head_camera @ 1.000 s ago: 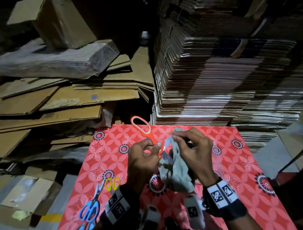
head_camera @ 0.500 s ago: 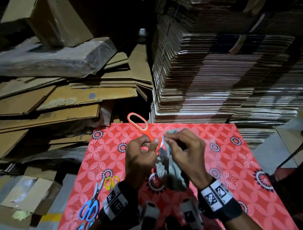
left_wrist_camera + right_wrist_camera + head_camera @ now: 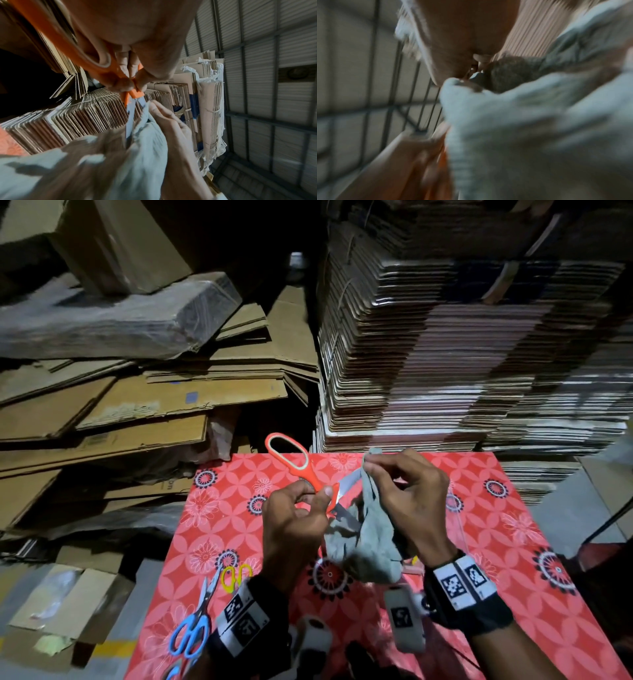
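Observation:
My left hand point(image 3: 301, 508) grips orange-handled scissors point(image 3: 294, 460) near the pivot, above a red flowered table point(image 3: 513, 542). One handle loop sticks up and away; the blades point(image 3: 347, 482) are spread apart. My right hand point(image 3: 407, 491) pinches the top edge of a pale grey cloth point(image 3: 370, 535), which hangs down over the blades. In the left wrist view the scissors point(image 3: 102, 70) sit between thumb and fingers, and a blade point(image 3: 130, 119) runs down into the cloth point(image 3: 140, 155). The right wrist view is blurred, filled by cloth point(image 3: 522, 128).
Blue-handled scissors point(image 3: 191, 635) and small yellow-handled scissors point(image 3: 236, 575) lie on the table's near left. A tall stack of flat cardboard point(image 3: 462, 354) rises behind the table; loose cardboard sheets point(image 3: 120, 405) and a wrapped bundle point(image 3: 120, 320) pile up on the left.
The scissor blades have spread wider, and my right hand has lifted the cloth's top edge up and right along the upper blade. The view has shifted slightly.

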### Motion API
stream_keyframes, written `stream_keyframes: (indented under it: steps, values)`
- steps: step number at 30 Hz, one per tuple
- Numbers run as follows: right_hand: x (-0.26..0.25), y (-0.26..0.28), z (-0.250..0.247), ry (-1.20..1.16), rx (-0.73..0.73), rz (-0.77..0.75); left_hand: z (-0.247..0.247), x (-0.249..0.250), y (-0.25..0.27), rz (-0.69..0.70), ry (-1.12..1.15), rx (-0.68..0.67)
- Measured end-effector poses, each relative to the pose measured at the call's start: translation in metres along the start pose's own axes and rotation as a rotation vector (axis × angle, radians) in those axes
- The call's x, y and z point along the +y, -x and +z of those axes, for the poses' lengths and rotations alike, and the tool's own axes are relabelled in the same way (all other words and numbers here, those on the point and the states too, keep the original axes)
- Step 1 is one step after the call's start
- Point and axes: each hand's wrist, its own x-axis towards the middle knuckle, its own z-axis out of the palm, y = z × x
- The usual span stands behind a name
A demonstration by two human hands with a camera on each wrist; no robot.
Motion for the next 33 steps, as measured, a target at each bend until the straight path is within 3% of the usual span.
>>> stream_keyframes:
  steps: [2,5,10,14,19,24,29,33]
  values:
    - [-0.010,0.007,0.007,0.012,-0.008,-0.013,0.001,-0.002,-0.004,-0.016,0.031,0.004]
    - [-0.024,0.023,0.014,-0.017,-0.142,-0.082,-0.003,-0.007,-0.008,-0.021,-0.004,-0.007]
    - [-0.006,0.000,0.002,0.008,0.026,0.018,-0.003,-0.003,-0.005,-0.012,-0.049,0.007]
    - [-0.025,0.025,0.013,-0.019,-0.149,-0.082,-0.004,-0.002,-0.006,0.008,-0.057,0.000]
    - [-0.007,0.001,0.000,0.006,0.018,-0.002,0.000,0.004,-0.002,0.028,-0.077,0.020]
    - [-0.021,0.021,0.006,-0.027,-0.134,-0.096,0.000,0.000,-0.005,0.029,-0.054,0.012]
    - [-0.012,0.007,0.000,-0.023,0.047,0.013,0.001,-0.004,-0.005,-0.009,-0.076,0.041]
    - [-0.026,0.032,0.010,-0.061,-0.130,-0.045,-0.001,0.003,-0.005,0.027,-0.059,0.013]
